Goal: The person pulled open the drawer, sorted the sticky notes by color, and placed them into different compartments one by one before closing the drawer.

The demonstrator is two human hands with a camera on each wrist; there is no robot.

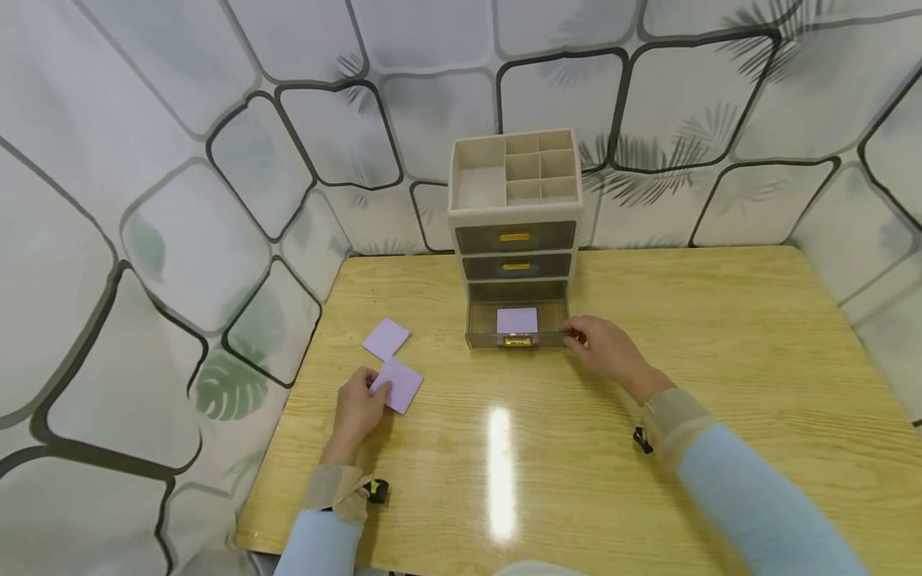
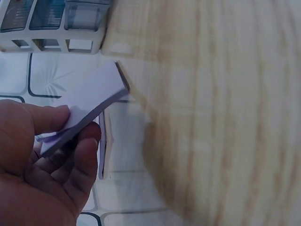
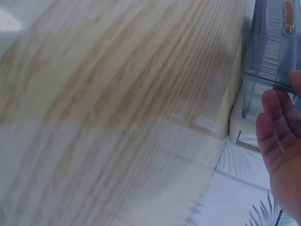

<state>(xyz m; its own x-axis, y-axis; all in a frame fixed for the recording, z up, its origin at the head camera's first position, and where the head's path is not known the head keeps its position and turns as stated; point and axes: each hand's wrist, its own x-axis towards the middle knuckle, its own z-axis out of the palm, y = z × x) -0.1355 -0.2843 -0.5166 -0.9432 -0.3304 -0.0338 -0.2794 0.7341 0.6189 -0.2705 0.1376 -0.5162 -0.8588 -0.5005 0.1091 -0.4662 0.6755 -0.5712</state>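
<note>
My left hand (image 1: 358, 406) pinches a purple sticky note pad (image 1: 402, 386) between thumb and fingers. In the left wrist view this pad (image 2: 96, 92) shows its thickness and tilts above the table. A second purple pad (image 1: 386, 338) lies just beyond it. At the back stands a white desktop drawer organizer (image 1: 515, 214), its bottom drawer (image 1: 481, 318) pulled out. Inside that clear grey drawer lies another purple pad (image 1: 517, 320). My right hand (image 1: 608, 350) grips the drawer's front right corner, thumb and fingers on either side of its wall (image 3: 268, 80).
Two upper drawers with gold handles (image 1: 515, 237) are closed. Divided compartments (image 1: 540, 166) top the organizer. The wood-grain table (image 1: 691, 320) meets patterned walls (image 1: 446, 104) at the back and left. A bright reflection (image 1: 501, 472) lies on the tabletop.
</note>
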